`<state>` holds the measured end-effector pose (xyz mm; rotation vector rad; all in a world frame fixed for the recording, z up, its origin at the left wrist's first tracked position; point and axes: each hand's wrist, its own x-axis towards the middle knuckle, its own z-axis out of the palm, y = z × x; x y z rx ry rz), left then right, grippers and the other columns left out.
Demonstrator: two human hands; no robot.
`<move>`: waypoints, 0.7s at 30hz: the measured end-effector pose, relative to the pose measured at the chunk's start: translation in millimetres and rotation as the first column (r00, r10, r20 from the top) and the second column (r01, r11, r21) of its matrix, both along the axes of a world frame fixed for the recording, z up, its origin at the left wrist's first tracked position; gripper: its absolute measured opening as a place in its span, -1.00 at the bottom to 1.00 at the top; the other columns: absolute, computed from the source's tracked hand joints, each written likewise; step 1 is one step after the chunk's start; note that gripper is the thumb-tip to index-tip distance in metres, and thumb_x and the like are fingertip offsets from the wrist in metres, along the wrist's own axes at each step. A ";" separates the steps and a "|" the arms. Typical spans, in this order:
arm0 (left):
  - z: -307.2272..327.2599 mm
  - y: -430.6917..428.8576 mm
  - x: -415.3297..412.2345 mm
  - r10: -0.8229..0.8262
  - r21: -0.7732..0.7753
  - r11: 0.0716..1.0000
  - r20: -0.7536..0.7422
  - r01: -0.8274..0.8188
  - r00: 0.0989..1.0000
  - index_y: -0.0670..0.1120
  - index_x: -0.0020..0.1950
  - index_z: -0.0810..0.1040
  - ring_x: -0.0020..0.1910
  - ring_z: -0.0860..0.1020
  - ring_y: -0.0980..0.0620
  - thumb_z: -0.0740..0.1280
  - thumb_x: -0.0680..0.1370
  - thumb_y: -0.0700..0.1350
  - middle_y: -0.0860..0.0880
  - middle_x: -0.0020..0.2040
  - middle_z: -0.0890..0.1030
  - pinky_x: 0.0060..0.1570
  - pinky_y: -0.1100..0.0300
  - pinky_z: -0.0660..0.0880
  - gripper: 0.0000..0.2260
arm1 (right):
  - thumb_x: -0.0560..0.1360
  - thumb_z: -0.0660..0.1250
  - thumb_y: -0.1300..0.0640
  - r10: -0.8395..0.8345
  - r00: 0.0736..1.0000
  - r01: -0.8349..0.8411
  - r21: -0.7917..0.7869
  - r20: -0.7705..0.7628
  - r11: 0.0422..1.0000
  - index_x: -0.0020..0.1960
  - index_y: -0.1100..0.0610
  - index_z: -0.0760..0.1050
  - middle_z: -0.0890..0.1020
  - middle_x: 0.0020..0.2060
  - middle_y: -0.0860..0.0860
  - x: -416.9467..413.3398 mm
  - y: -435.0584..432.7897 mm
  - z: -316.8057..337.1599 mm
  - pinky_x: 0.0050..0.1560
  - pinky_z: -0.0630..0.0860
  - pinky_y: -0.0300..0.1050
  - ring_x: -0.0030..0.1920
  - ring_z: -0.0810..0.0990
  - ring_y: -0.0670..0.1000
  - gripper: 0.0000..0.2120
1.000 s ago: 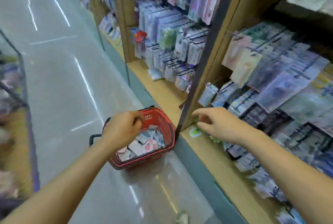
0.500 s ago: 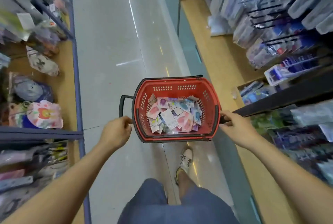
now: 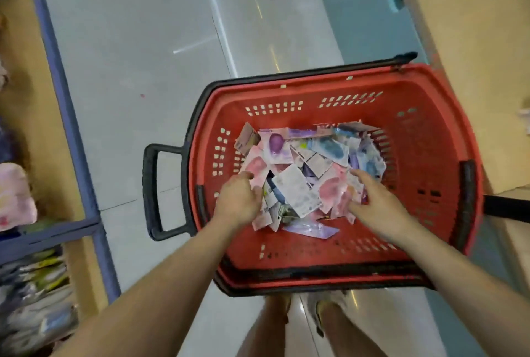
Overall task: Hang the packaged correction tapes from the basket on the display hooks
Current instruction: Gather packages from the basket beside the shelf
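Observation:
A red shopping basket [image 3: 315, 92] with black handles stands on the floor in front of me. Several packaged correction tapes [image 3: 301, 181], pink, purple and blue, lie in a loose heap on its bottom. Both my hands are inside the basket. My left hand [image 3: 239, 201] is at the heap's left edge, fingers curled down into the packs. My right hand [image 3: 378, 201] lies on the heap's right side with its fingers stretched over the packs. No display hooks are in view.
A blue-framed shelf [image 3: 71, 115] with soft goods borders the aisle on the left. The wooden base of the display shelf [image 3: 470, 69] runs along the right, close to the basket. My feet [image 3: 324, 316] stand just behind the basket on the glossy floor.
My view has tipped down from the shelves to the basket. Both hands left the basket's sides and went down into the heap of packs.

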<state>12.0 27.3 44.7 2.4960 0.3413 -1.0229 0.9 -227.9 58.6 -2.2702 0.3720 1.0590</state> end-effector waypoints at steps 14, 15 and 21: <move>-173.9 -13.8 59.4 0.484 -0.240 0.846 -0.029 -0.476 0.874 0.09 0.41 0.27 0.17 0.58 -0.18 0.42 0.36 0.20 -0.07 0.25 0.58 0.16 -0.09 0.53 -0.33 | 0.43 0.49 0.00 -0.231 0.968 0.249 0.256 -0.098 0.934 0.57 -0.12 0.06 0.47 0.31 0.03 29.7 91.5 -169.8 0.36 0.39 -0.04 0.34 0.45 0.06 -0.14; -176.7 -18.4 62.1 0.490 -0.231 0.841 -0.056 -0.489 0.870 0.09 0.39 0.25 0.14 0.59 -0.22 0.40 0.34 0.20 -0.10 0.20 0.60 0.15 -0.14 0.53 -0.32 | 0.43 0.51 0.07 -0.271 0.956 0.292 0.292 -0.110 0.911 0.56 -0.12 0.08 0.53 0.26 -0.01 30.3 90.4 -171.7 0.31 0.44 -0.03 0.29 0.50 0.03 -0.14; -183.2 -24.9 67.0 0.551 -0.280 0.791 -0.064 -0.545 0.832 0.05 0.27 0.27 0.03 0.60 -0.15 0.50 0.38 0.08 -0.03 0.00 0.57 0.11 -0.05 0.56 -0.42 | 0.43 0.49 0.36 -0.375 0.903 0.427 0.337 -0.210 0.839 0.42 -0.03 0.36 0.66 0.02 0.09 27.1 69.4 -160.7 0.05 0.63 0.02 0.01 0.66 0.06 -0.33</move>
